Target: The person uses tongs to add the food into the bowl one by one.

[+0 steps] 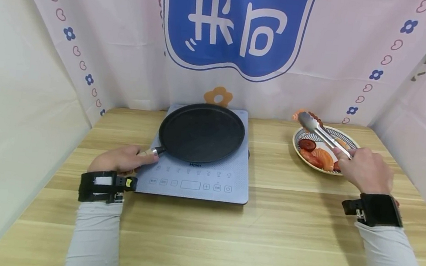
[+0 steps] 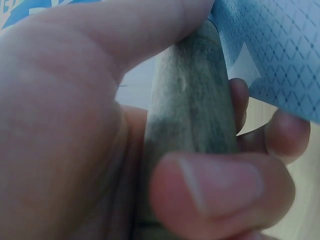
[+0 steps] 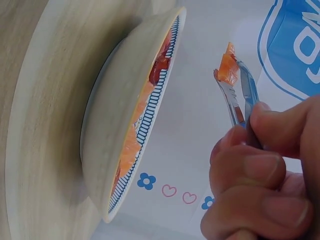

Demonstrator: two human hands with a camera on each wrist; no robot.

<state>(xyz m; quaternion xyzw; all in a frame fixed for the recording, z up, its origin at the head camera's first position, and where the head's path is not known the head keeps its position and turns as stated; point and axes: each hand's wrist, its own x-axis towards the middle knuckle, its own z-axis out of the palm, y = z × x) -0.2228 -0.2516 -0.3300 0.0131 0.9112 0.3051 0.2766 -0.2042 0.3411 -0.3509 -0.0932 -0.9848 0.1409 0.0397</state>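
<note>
My left hand (image 1: 118, 160) grips the wooden handle (image 2: 192, 95) of a flat black frying pan (image 1: 202, 132). The pan, with nothing in it, sits on a pale induction cooker (image 1: 237, 180). Over at the right, my right hand (image 1: 368, 170) holds metal tongs (image 1: 327, 138), fingers and thumb pinching their arms. Between the tong tips is an orange piece of food (image 3: 228, 68), raised above the plate's rim in the right wrist view. Below lies a deep patterned plate (image 1: 349, 138) with orange slices (image 1: 323, 157) and a dark red round slice (image 1: 307, 145).
The wooden table (image 1: 199, 246) runs between light side walls. A white cloth (image 1: 125, 64) with a blue printed panel (image 1: 238, 25) hangs right behind the cooker and plate. Touch buttons line the cooker's front.
</note>
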